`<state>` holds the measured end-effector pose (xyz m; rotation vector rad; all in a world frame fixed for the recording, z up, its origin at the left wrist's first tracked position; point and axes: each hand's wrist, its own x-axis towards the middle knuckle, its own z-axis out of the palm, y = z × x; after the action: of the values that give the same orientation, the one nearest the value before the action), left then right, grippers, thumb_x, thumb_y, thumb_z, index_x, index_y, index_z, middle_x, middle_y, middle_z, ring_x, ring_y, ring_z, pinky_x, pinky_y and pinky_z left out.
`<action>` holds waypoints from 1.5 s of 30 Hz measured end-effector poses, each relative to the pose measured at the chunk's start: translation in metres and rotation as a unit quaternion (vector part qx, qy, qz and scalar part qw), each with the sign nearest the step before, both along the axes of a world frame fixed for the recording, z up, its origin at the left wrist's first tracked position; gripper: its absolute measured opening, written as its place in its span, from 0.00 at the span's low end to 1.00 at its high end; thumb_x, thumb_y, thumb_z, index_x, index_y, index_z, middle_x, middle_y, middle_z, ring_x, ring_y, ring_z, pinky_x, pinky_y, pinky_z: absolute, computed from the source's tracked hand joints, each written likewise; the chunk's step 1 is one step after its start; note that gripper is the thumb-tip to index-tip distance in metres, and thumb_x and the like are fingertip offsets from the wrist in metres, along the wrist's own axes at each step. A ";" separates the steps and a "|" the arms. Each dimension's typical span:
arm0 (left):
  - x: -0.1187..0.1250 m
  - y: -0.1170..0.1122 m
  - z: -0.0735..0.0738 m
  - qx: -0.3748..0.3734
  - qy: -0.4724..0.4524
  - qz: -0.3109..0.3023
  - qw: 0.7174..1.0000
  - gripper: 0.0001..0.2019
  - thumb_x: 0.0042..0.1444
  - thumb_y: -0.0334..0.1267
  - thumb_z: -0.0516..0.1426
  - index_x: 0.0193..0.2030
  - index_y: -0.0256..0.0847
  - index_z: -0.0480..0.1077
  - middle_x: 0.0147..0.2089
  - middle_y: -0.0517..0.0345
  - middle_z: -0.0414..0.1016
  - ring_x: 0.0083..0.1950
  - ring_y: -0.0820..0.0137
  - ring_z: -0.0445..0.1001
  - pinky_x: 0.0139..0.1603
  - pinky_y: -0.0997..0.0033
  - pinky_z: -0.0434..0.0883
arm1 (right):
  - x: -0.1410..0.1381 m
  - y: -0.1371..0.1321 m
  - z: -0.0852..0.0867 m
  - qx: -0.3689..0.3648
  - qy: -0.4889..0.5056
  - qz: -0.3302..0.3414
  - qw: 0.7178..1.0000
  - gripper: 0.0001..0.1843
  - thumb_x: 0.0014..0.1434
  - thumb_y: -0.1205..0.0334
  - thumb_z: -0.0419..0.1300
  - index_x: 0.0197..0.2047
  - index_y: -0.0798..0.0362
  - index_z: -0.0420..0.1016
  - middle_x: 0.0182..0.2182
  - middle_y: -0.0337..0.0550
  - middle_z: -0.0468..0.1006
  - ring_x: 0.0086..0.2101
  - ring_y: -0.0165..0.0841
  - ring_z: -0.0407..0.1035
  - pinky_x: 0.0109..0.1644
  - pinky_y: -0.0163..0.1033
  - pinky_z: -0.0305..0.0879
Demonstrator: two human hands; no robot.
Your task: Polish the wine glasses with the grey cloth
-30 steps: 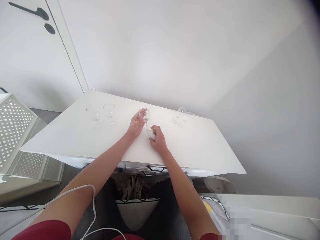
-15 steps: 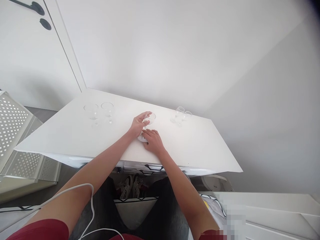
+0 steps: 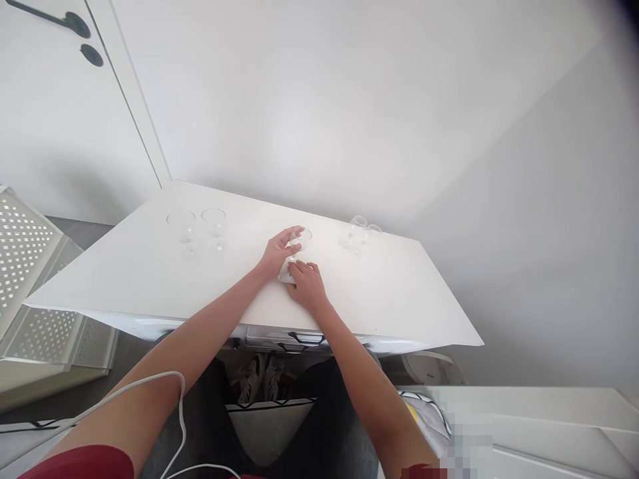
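Note:
My left hand [image 3: 280,251] is closed around the bowl of a clear stemmed glass [image 3: 302,237], held over the middle of the white tabletop. Just below it, my right hand [image 3: 305,283] grips a crumpled white cloth [image 3: 286,273] at the glass's foot. The fingers and cloth hide most of the stem and base. Two larger stemmed glasses stand upright on the left, one [image 3: 182,228] beside the other [image 3: 214,224]. Toward the right rear are two smaller stemmed glasses, one [image 3: 358,226] close to the other [image 3: 372,233].
The white table [image 3: 399,293] has drawers with black handles [image 3: 306,338] along its front. A wall rises behind it. White perforated shelving [image 3: 37,279] stands at the left, near a door with a dark handle [image 3: 77,24]. A white cable [image 3: 180,412] crosses my left arm.
My right fingers and the cloth have shifted slightly at the foot of the glass. My left hand still holds the bowl, and the other glasses stay in place.

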<state>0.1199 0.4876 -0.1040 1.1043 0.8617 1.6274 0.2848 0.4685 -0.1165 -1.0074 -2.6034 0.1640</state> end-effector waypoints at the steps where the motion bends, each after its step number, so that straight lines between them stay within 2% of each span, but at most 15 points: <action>1: 0.000 0.000 0.000 0.003 -0.003 -0.003 1.000 0.35 0.54 0.49 0.74 0.68 0.48 0.74 0.77 0.44 0.68 0.79 0.46 0.61 0.73 0.44 0.68 | 0.000 0.000 0.001 0.001 -0.002 -0.006 1.000 0.19 0.63 0.69 0.58 0.57 0.52 0.75 0.59 0.54 0.82 0.66 0.48 0.70 0.71 0.55 0.57; 3: -0.002 0.001 -0.001 0.008 -0.007 0.000 1.000 0.38 0.56 0.49 0.73 0.72 0.51 0.69 0.79 0.46 0.64 0.79 0.49 0.61 0.74 0.45 0.67 | 0.001 0.000 0.001 0.001 -0.006 -0.026 1.000 0.20 0.63 0.69 0.57 0.58 0.51 0.75 0.59 0.54 0.82 0.66 0.47 0.69 0.73 0.56 0.54; 5: -0.003 0.000 0.000 0.005 -0.009 0.009 1.000 0.36 0.60 0.52 0.70 0.72 0.54 0.67 0.81 0.49 0.61 0.78 0.52 0.62 0.74 0.47 0.66 | 0.004 0.001 0.002 -0.001 -0.011 -0.060 0.998 0.20 0.64 0.68 0.57 0.59 0.51 0.73 0.59 0.55 0.82 0.66 0.47 0.70 0.73 0.57 0.53; 9: -0.004 -0.001 0.002 -0.031 -0.013 0.022 0.999 0.23 0.65 0.57 0.64 0.62 0.53 0.72 0.78 0.53 0.66 0.71 0.57 0.68 0.64 0.55 0.71 | 0.018 0.010 0.005 -0.010 -0.015 -0.161 0.987 0.15 0.65 0.68 0.56 0.53 0.52 0.73 0.52 0.54 0.83 0.56 0.46 0.74 0.69 0.54 0.56; 12: -0.004 -0.002 0.003 -0.059 -0.024 0.028 0.998 0.19 0.66 0.59 0.62 0.54 0.50 0.76 0.73 0.52 0.71 0.63 0.60 0.70 0.56 0.61 0.71 | 0.033 0.018 0.009 -0.030 0.000 -0.261 0.965 0.06 0.65 0.68 0.55 0.43 0.51 0.71 0.43 0.51 0.82 0.48 0.45 0.74 0.60 0.51 0.62; 14: -0.004 -0.001 0.003 -0.070 -0.047 0.029 0.996 0.18 0.65 0.58 0.62 0.48 0.48 0.76 0.68 0.52 0.73 0.57 0.63 0.71 0.51 0.65 0.70 | 0.044 0.023 0.010 -0.045 0.018 -0.329 0.943 0.03 0.65 0.67 0.55 0.40 0.50 0.68 0.40 0.52 0.80 0.47 0.47 0.73 0.54 0.49 0.63; 19: -0.005 -0.001 0.004 -0.072 -0.091 0.016 0.993 0.16 0.63 0.55 0.64 0.38 0.44 0.74 0.50 0.53 0.74 0.43 0.68 0.67 0.39 0.69 0.64 | 0.063 0.035 0.007 -0.070 0.065 -0.425 0.900 0.05 0.64 0.65 0.54 0.44 0.51 0.68 0.48 0.59 0.79 0.56 0.56 0.67 0.55 0.54 0.62; 25: -0.004 -0.004 0.008 -0.073 -0.098 0.006 0.993 0.16 0.64 0.53 0.64 0.35 0.44 0.71 0.44 0.54 0.72 0.40 0.68 0.65 0.38 0.67 0.63 | 0.071 0.044 0.006 -0.085 0.065 -0.447 0.888 0.07 0.64 0.64 0.53 0.45 0.51 0.68 0.51 0.60 0.78 0.57 0.57 0.65 0.58 0.61 0.60; 31: -0.003 -0.004 0.008 -0.074 -0.104 0.007 0.992 0.15 0.64 0.52 0.63 0.34 0.44 0.71 0.42 0.55 0.71 0.38 0.69 0.64 0.37 0.67 0.63 | 0.070 0.047 0.003 -0.084 0.081 -0.442 0.889 0.09 0.62 0.65 0.52 0.45 0.51 0.68 0.50 0.58 0.78 0.55 0.52 0.68 0.62 0.66 0.58; 36: -0.004 -0.004 0.009 -0.071 -0.109 0.006 0.992 0.15 0.64 0.51 0.63 0.33 0.43 0.71 0.42 0.54 0.69 0.38 0.69 0.63 0.36 0.68 0.63 | 0.070 0.051 0.002 -0.102 0.099 -0.447 0.883 0.11 0.62 0.64 0.51 0.48 0.52 0.68 0.54 0.59 0.77 0.53 0.50 0.70 0.68 0.76 0.48; 41: -0.004 -0.005 0.009 -0.067 -0.112 0.005 0.991 0.15 0.64 0.51 0.63 0.33 0.43 0.71 0.41 0.55 0.68 0.37 0.69 0.62 0.36 0.68 0.63 | 0.072 0.055 -0.001 -0.114 0.119 -0.452 0.877 0.13 0.63 0.63 0.51 0.50 0.51 0.68 0.54 0.57 0.76 0.51 0.49 0.72 0.71 0.77 0.43; 45: -0.004 -0.005 0.009 -0.073 -0.114 0.007 0.991 0.16 0.64 0.51 0.63 0.33 0.43 0.71 0.39 0.55 0.68 0.37 0.69 0.63 0.36 0.67 0.63 | 0.071 0.056 -0.001 -0.113 0.117 -0.459 0.873 0.12 0.63 0.63 0.52 0.49 0.51 0.67 0.53 0.57 0.76 0.55 0.50 0.71 0.71 0.76 0.45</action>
<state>0.1156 0.4824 -0.0953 0.7945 0.8233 1.6380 0.3553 0.5243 -0.1172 -2.0308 -1.6706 0.3179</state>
